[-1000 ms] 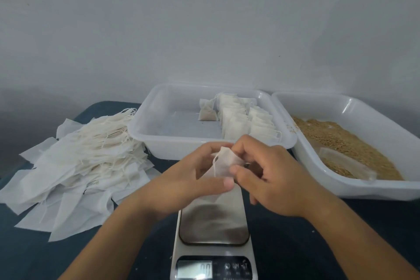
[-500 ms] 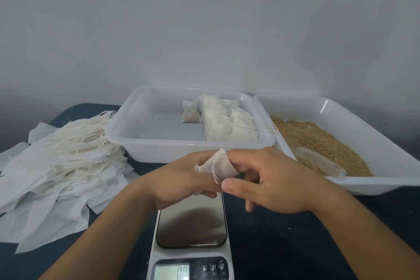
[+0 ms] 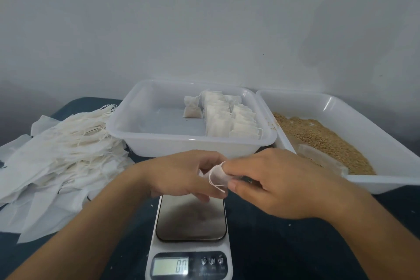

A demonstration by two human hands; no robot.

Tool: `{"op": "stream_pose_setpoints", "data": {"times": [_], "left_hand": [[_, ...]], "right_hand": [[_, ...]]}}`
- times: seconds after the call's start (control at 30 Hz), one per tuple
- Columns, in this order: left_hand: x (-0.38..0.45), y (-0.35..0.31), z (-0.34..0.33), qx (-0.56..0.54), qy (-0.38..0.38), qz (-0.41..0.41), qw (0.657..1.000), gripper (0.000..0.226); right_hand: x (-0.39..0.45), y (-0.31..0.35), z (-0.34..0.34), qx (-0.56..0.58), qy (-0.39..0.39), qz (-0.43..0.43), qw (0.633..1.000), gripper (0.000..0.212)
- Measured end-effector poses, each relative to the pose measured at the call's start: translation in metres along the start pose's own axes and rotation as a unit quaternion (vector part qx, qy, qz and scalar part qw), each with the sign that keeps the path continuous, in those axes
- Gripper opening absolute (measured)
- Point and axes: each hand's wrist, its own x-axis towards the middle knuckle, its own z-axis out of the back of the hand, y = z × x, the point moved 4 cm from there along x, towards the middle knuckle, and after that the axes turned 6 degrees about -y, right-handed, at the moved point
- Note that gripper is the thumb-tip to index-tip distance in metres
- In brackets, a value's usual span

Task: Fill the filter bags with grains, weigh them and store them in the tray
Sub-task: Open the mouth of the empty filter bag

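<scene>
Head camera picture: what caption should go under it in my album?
Both hands, left hand and right hand, pinch a filter bag above the scale, storage tray behind.

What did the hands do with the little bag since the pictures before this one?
Both hands, left and right, still hold the bag above the scale. It stood up tall between the fingers before; now it is bunched smaller and lower between them. Nothing was let go. The scale plate stays bare, and the filled bags in the tray and the grains look the same.
</scene>
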Motion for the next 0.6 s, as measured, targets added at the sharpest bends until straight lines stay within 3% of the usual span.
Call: {"op": "stream_pose_setpoints", "data": {"times": [0.2, 0.33, 0.43, 0.53, 0.6], "left_hand": [[0.004, -0.005, -0.012, -0.002, 0.041, -0.018, 0.999, 0.028], [0.009, 0.001, -0.011, -0.049, 0.005, -0.015, 0.999, 0.025], [0.012, 0.005, -0.014, -0.066, -0.009, -0.036, 0.997, 0.029], [0.014, 0.011, -0.015, -0.077, -0.072, -0.066, 0.992, 0.025], [0.015, 0.017, -0.015, -0.068, -0.132, -0.068, 0.987, 0.021]], "right_hand": [[-0.006, -0.005, 0.001, -0.03, -0.038, 0.04, 0.998, 0.015], [-0.008, -0.007, 0.005, -0.041, -0.029, 0.041, 0.998, 0.005], [-0.011, -0.012, 0.013, 0.015, -0.021, 0.004, 1.0, 0.021], [-0.025, -0.044, 0.04, 0.143, -0.169, -0.096, 0.97, 0.026], [-0.043, -0.092, 0.059, 0.118, -0.272, -0.228, 0.927, 0.016]]}}
